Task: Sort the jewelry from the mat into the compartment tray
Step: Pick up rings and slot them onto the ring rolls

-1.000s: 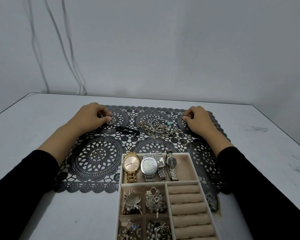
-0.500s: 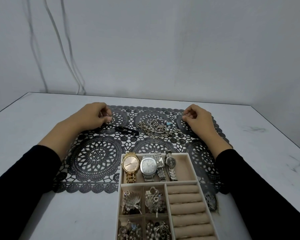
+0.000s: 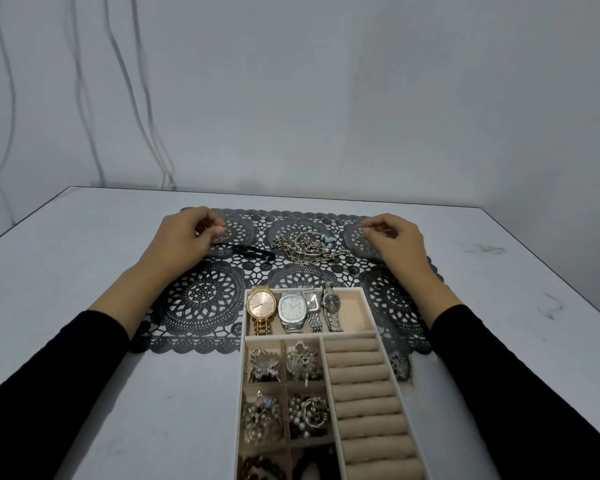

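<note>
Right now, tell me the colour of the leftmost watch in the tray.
Gold, with a rosy dial: the leftmost watch, clearest in the head view.

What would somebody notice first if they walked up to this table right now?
Probably the four watches, gold one leftmost, lined up in the far compartment of the tray at the near middle. Behind it, a tangle of silver chains lies on the black lace mat, with the left hand and right hand curled at the mat's far corners.
</note>
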`<state>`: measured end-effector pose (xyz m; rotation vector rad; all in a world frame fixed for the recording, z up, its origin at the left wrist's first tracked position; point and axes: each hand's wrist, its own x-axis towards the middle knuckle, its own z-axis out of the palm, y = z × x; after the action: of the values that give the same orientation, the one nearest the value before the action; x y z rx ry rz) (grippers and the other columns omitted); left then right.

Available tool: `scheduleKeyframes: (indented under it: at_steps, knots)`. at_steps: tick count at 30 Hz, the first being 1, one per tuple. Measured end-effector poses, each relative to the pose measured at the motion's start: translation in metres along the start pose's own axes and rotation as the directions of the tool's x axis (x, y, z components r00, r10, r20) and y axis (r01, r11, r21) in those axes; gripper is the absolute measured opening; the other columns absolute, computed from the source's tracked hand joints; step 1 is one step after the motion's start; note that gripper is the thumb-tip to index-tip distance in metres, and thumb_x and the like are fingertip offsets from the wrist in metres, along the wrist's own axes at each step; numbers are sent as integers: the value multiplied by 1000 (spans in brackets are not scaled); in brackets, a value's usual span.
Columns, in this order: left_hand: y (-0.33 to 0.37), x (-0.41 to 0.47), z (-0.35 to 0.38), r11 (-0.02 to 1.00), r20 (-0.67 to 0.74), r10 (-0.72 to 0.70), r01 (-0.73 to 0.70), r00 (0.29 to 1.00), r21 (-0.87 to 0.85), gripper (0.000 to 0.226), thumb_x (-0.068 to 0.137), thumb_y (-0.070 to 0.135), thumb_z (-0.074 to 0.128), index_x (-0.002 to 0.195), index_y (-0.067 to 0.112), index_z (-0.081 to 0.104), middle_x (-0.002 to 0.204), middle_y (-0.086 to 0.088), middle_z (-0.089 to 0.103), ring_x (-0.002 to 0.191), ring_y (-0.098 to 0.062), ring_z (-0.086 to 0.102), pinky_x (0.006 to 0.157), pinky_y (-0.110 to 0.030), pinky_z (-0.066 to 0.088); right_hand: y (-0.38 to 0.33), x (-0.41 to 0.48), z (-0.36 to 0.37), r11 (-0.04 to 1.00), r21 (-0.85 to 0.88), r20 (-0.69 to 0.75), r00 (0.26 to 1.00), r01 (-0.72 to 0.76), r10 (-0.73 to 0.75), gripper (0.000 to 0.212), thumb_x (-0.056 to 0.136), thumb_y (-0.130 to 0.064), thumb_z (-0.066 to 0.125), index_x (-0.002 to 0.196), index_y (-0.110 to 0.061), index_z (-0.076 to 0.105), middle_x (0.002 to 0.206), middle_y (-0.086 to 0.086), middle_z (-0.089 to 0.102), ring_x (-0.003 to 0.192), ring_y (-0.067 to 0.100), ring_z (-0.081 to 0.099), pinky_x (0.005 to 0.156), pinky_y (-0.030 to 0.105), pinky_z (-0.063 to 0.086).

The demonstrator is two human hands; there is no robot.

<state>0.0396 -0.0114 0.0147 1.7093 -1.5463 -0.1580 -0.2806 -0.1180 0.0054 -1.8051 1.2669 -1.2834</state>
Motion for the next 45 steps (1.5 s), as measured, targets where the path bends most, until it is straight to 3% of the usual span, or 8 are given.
scheduleKeyframes:
  at_steps: [6,11,17,22,29,32,36,45]
  knots:
    - [28,-37,-6,993,-77,-11,2,997,-119,5,91,23,65,91,18,65,86,8,66,79,-11,59,74,-23,46,-21,-41,-15,986,157,53,998,-51,43,10,83,-9,71,92,-13,74,93,3,70,82,14,68,73,38,60]
    - [57,-67,-11,983,-95,21,-38,995,-178,4,91,26,64,91,21,65,86,9,65,79,-6,58,72,-17,44,-38,-73,-30,984,178,53,999,-21,11,12,80,-15,75,92,-18,75,88,-3,73,85,25,68,83,37,57]
    - [93,-107,-7,974,-52,62,-72,997,-217,2,88,25,68,87,27,68,82,9,67,76,-7,60,67,-13,48,-59,-113,-50,971,239,67,997,30,-47,15,81,-11,74,90,-22,75,87,-7,74,83,7,68,78,19,53]
    - [119,-144,-1,951,10,173,-165,985,-263,4,88,23,68,91,22,69,80,9,67,73,-9,62,65,-24,55,-69,-150,-65,954,297,82,995,35,-62,16,80,-8,74,92,-19,75,86,-2,74,82,13,69,79,24,54]
    - [145,-189,6,896,56,183,-143,982,-421,3,87,13,69,89,16,69,77,2,66,66,-3,58,61,-13,47,-77,-198,-81,933,355,121,986,61,-111,14,81,-1,71,88,-14,74,82,-4,74,77,10,68,71,19,52]
    - [148,-202,8,875,70,179,-126,981,-468,3,87,17,70,89,19,69,79,-1,68,70,-14,62,64,-19,51,-76,-213,-88,930,356,161,975,86,-151,15,81,2,70,87,-11,74,81,-4,73,77,9,68,72,16,51]
    - [153,-211,10,884,66,241,-190,968,-428,2,86,18,71,88,19,69,78,2,66,67,-4,56,62,-13,45,-71,-224,-94,943,316,235,954,104,-184,13,80,3,71,87,-7,74,85,3,73,80,16,67,74,21,51]
    - [154,-217,12,890,23,278,-249,960,-381,6,87,15,70,91,11,69,78,-1,66,66,-6,55,62,-15,45,-67,-233,-97,942,162,383,861,294,-335,15,76,4,70,82,-8,76,80,3,70,76,24,63,72,35,52]
